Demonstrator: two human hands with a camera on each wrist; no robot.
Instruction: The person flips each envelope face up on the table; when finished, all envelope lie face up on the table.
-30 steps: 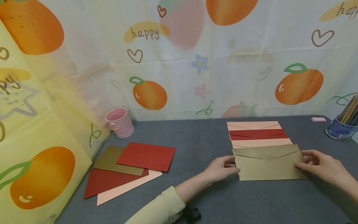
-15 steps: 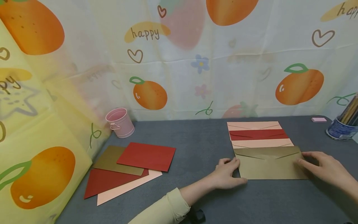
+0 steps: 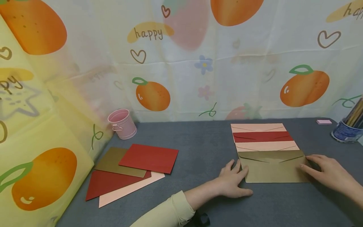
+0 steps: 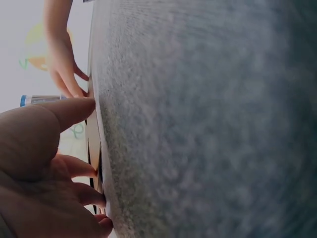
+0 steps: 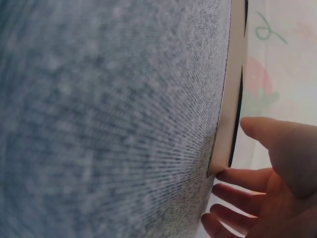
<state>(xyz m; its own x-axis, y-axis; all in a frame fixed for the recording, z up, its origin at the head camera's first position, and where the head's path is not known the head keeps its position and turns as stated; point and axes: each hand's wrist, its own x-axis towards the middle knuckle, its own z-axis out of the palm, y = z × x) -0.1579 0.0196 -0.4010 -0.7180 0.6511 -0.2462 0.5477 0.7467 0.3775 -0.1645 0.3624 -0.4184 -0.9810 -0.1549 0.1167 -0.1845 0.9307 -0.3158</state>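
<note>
A gold envelope [image 3: 273, 171] lies flap side up at the front of a column of envelopes, covering the lower part of a pale pink envelope [image 3: 266, 146]. Behind that show a red envelope [image 3: 262, 136] and another pale pink one [image 3: 258, 127]. My left hand [image 3: 231, 181] is spread at the gold envelope's left edge, fingertips right at it and thumb out over the table. At the right edge is my right hand [image 3: 330, 171]. In the right wrist view its fingertips [image 5: 225, 174] meet the envelope's corner, while the thumb stands off the paper.
To the left lie overlapping cards or envelopes: a bright red one [image 3: 148, 159], an olive-gold one [image 3: 116, 162], a dark red one [image 3: 110, 186] and a pale pink one [image 3: 127, 190]. A pink bucket [image 3: 123, 124], a pink eraser-like block [image 3: 324, 122] and a blue pencil holder [image 3: 347, 130] stand behind.
The gold envelope has gone from being held, slightly tilted, to lying flat, a little to the right. My left hand has let go of it and spread its fingers; the right thumb has lifted off.
</note>
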